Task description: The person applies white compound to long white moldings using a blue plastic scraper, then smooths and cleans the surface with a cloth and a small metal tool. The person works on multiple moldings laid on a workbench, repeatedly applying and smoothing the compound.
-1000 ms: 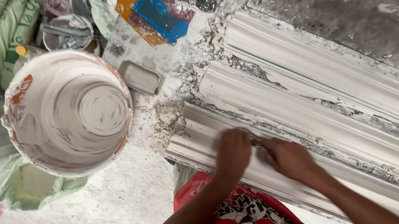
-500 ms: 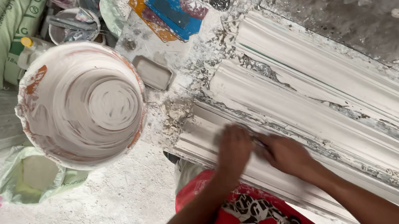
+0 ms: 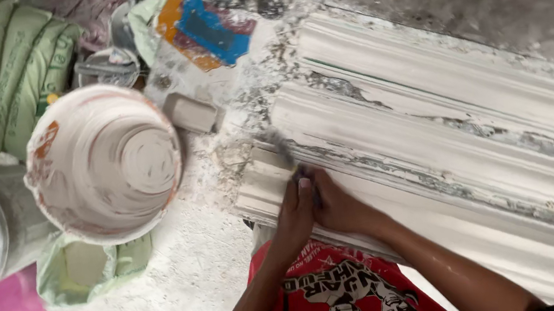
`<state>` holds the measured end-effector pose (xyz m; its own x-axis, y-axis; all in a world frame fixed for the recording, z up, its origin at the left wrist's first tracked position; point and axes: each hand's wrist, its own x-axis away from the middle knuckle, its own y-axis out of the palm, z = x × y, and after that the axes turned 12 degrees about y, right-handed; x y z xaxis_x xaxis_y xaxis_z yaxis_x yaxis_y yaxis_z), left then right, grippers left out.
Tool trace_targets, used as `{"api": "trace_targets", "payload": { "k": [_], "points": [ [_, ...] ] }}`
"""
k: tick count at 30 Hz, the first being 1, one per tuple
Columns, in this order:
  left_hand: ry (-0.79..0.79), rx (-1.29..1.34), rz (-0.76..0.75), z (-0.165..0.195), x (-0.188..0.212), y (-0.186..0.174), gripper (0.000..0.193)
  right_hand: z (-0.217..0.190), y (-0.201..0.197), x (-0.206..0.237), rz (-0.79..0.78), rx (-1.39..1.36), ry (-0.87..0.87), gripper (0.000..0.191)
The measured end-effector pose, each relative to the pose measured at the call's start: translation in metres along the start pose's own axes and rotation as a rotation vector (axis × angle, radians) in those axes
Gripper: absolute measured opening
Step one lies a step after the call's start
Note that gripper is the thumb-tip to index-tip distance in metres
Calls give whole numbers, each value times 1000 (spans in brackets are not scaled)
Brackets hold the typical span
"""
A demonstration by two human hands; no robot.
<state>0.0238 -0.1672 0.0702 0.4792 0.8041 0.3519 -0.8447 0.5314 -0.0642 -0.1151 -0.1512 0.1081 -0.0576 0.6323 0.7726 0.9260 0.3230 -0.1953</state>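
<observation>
Both hands meet on the near end of the long white moulding point(image 3: 438, 153). The left hand point(image 3: 297, 215) and right hand point(image 3: 339, 205) pinch a small brush point(image 3: 281, 149) (bristles blurred). Best: short, gentle strokes along the groove.

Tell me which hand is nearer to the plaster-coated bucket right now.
Left. The left hand rests on the near end of the white moulding, on the side facing the bucket. The right hand presses against it on its far side, farther off.
</observation>
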Motion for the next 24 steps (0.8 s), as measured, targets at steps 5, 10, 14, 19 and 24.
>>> {"api": "trace_targets", "payload": {
  "k": [5,10,14,19,24],
  "points": [
    [38,-365,-234,14,-12,-7,42,93,17,36,117,183,-204,90],
    [562,-1379,-744,54,-69,-60,37,187,32,66,385,-16,-6,63],
    [904,-1540,-1043,59,-113,-70,38,229,44,90,670,-269,33,53],
    [1189,-1619,-1163,66,-147,-98,62,243,70,121,878,-692,399,50],
    [1191,-1582,-1347,59,-159,-92,53,231,112,132,1068,-739,359,45]
  ]
}}
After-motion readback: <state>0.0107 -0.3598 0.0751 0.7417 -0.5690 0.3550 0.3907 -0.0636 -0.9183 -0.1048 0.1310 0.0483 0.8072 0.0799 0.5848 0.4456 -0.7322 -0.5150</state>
